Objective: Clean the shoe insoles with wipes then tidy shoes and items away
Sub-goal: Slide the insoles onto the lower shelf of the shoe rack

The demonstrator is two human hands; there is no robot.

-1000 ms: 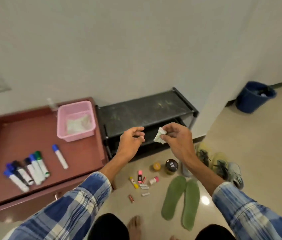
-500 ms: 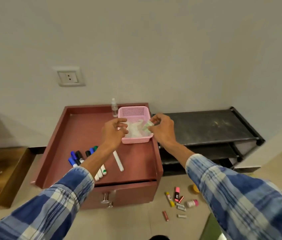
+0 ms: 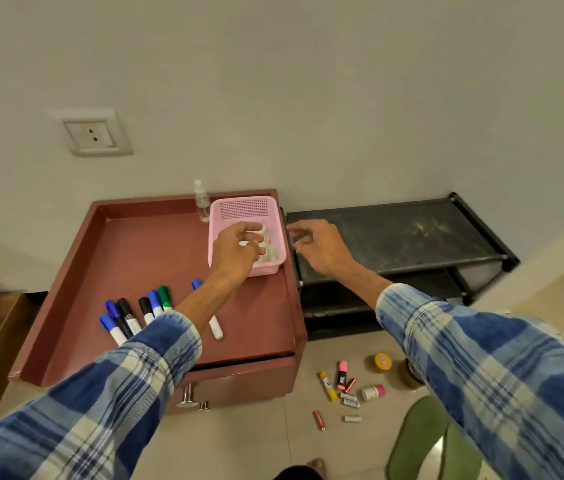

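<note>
wipes (image 3: 271,253) in basket (image 3: 244,206) under left hand (image 3: 237,252), grip unclear; right hand (image 3: 317,245) loose; writing on markers (image 3: 129,315) illegible

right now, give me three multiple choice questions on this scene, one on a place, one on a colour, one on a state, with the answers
1. Where does the pink basket stand?
a) on a chair
b) on the cabinet top
c) on a windowsill
2. What colour are the insoles?
a) green
b) white
c) red
3. How is the spray bottle placed?
a) lying flat
b) upside down
c) upright
Answers: 1 b, it sits at the cabinet's back right corner; 2 a, both show green; 3 c, its cap points up beside the basket.
</note>
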